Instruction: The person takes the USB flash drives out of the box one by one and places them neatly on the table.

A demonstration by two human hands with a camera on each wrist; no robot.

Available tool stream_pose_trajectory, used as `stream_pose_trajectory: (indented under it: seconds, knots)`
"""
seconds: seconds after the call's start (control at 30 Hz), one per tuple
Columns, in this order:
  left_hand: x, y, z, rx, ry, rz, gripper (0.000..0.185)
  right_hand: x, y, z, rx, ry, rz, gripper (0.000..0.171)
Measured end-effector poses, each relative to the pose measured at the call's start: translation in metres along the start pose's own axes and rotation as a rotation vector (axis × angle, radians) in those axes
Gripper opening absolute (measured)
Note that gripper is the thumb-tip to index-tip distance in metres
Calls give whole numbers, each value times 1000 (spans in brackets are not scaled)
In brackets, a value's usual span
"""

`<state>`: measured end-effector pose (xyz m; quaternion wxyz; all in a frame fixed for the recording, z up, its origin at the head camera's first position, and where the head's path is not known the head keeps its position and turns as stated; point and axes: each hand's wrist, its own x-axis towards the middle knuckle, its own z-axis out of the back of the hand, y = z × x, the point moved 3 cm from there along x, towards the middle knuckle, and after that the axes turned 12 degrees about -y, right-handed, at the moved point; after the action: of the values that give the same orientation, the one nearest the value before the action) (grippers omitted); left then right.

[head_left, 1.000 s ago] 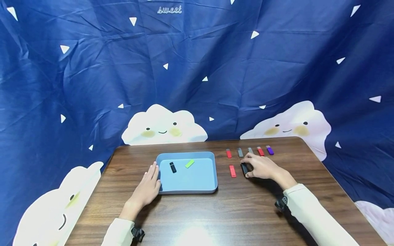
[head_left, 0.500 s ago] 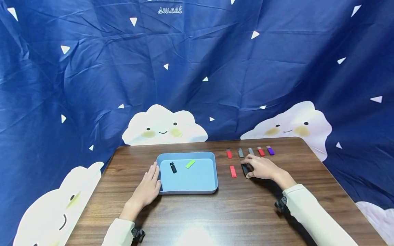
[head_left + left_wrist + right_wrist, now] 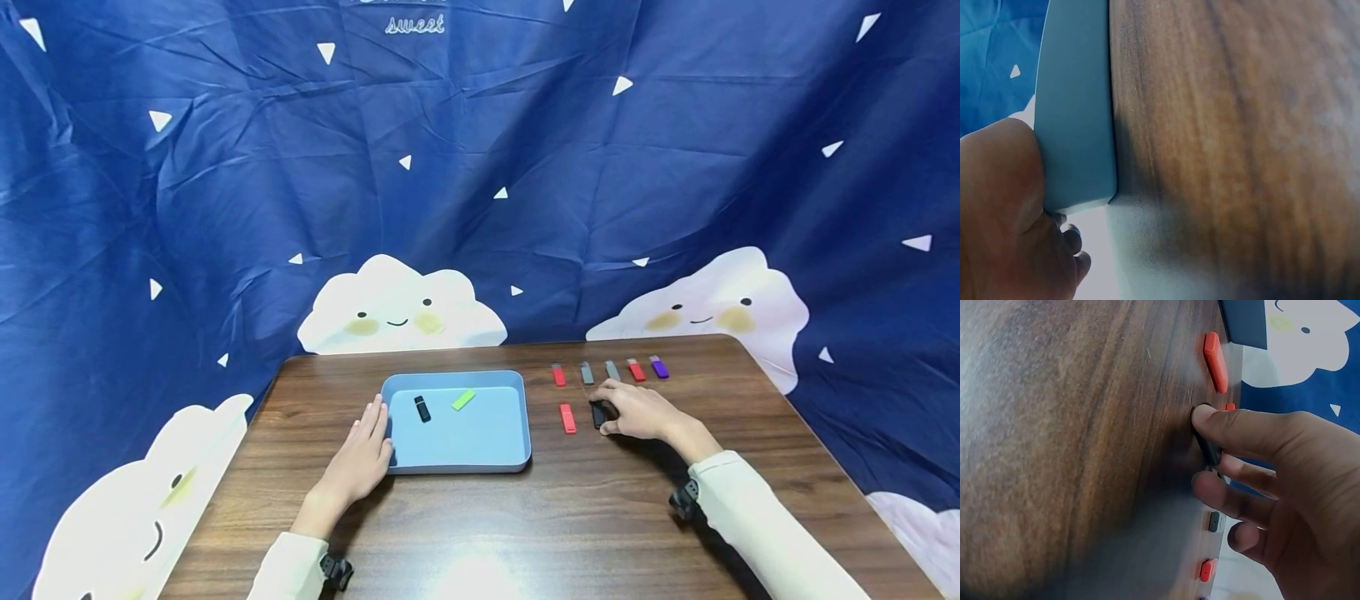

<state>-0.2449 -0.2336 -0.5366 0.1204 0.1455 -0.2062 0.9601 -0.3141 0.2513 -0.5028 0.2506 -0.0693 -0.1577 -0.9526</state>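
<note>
Black flash drive (image 3: 597,413) is lying on the counter (image 3: 525,533) just beside a red drive (image 3: 567,418), right of the blue tray (image 3: 517,463), and your right hand (image 3: 637,410) is closing on it. In the right wrist view your thumb and fingers (image 3: 1235,428) are pinching the drive's (image 3: 1207,447) narrow sides, curled round it, while it is resting flat on the wood. You are advised to be seating the pinch on the long edges, near the middle, so the piece is not pivoting as it comes up; a lift straight off the surface looks safest, since the red drive is sitting close on the tray side and a sideways drag could nudge it. Your left hand (image 3: 362,454) is lying with straight fingers against the tray's left wall (image 3: 1075,125), holding nothing. Inside the tray a second black drive (image 3: 422,408) and a green drive (image 3: 462,399) are lying apart. Five more drives (image 3: 607,370) are lined up in a row behind your right hand.
</note>
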Motion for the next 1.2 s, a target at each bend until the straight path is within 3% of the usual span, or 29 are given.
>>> stream_pose_trajectory:
  seconds: [0.13,0.33,0.7,1.0,1.2]
  knots:
    - [-1,-1,1,-5,-9,-5,64,0,1,0,6,7,1,51]
    - [1,-4,4,30,45,42,64,0,2,1,12,11,14,52]
    - [1,9,-10,42,12,8,64,-3,4,2,14,6,4,52]
    - [0,-8,6,6,14,31,63,-5,5,4,17,11,-5,52]
    - [0,-8,6,7,13,26,63,-5,1,3,7,-13,6,54]
